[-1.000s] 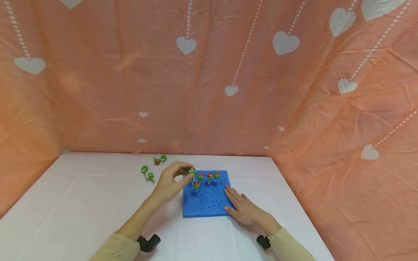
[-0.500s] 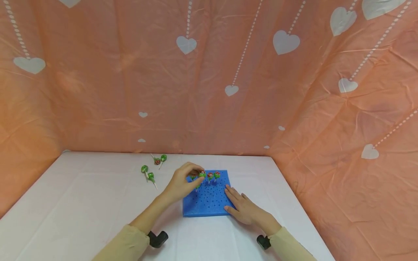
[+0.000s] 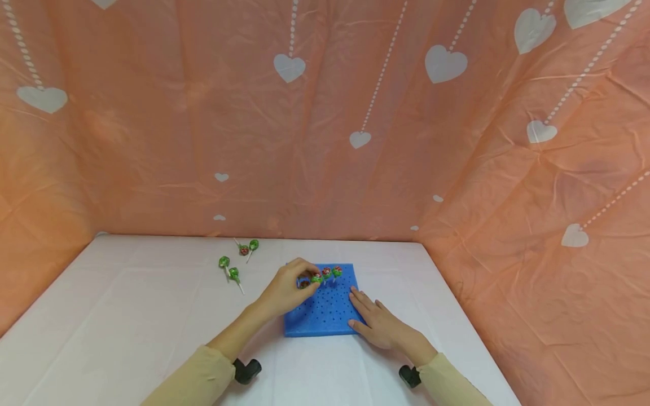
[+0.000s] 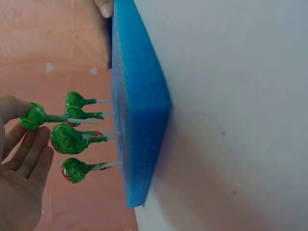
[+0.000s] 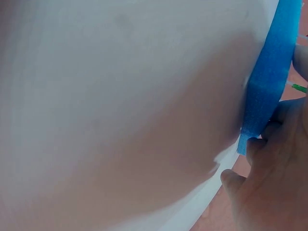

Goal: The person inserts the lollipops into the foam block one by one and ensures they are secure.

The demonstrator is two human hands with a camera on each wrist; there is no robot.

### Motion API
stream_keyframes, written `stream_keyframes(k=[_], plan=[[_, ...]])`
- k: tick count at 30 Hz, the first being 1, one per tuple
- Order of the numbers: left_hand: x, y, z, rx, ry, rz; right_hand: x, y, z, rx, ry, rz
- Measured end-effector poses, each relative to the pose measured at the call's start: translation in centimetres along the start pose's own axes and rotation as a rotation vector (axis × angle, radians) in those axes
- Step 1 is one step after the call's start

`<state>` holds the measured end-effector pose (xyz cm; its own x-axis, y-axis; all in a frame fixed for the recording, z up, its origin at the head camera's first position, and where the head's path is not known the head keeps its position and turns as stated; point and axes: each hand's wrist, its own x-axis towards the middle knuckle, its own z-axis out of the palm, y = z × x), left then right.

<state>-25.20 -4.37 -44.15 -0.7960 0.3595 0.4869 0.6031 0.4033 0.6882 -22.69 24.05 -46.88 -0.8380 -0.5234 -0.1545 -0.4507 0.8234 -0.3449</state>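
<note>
My left hand (image 3: 285, 288) pinches a green-wrapped lollipop (image 3: 317, 278) by its head, over the blue foam board (image 3: 325, 321) with many small holes. In the left wrist view, the held lollipop (image 4: 32, 116) has its white stick pointing at the board, with the tip seemingly just short of the surface. Several other lollipops (image 4: 70, 139) stand with their sticks in the board; in the head view my left hand partly hides some of them. My right hand (image 3: 378, 324) rests with fingers extended on the right edge of the board.
Several loose lollipops (image 3: 234, 273) lie on the white tablecloth (image 3: 152, 316), left of the board and toward the back. Behind the table hangs an orange curtain (image 3: 325, 192) with white hearts, and another stretch of it runs along the right side.
My left hand has carried the lollipop rightward across the back part of the board, then slightly toward me. The right hand has stayed in place.
</note>
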Motion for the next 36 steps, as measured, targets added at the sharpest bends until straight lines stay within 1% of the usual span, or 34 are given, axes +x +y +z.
stream_keyframes(k=[5,9,17,23,36], plan=[[-0.24,-0.19,0.0,0.036,-0.022,-0.007,0.03,-0.07,0.01,-0.003,0.014,-0.004],[-0.29,-0.37,0.01,0.069,-0.026,0.003,-0.03,-0.14,-0.01,0.002,0.017,-0.006],[-0.41,-0.32,0.02,0.154,-0.041,0.001,-0.04,-0.05,0.06,0.0,0.016,-0.006],[-0.47,-0.38,0.2,0.168,-0.039,-0.01,-0.01,0.03,0.07,0.007,0.012,-0.004],[-0.42,-0.47,0.35,0.16,-0.033,-0.05,-0.03,0.05,0.06,0.006,0.014,-0.007]])
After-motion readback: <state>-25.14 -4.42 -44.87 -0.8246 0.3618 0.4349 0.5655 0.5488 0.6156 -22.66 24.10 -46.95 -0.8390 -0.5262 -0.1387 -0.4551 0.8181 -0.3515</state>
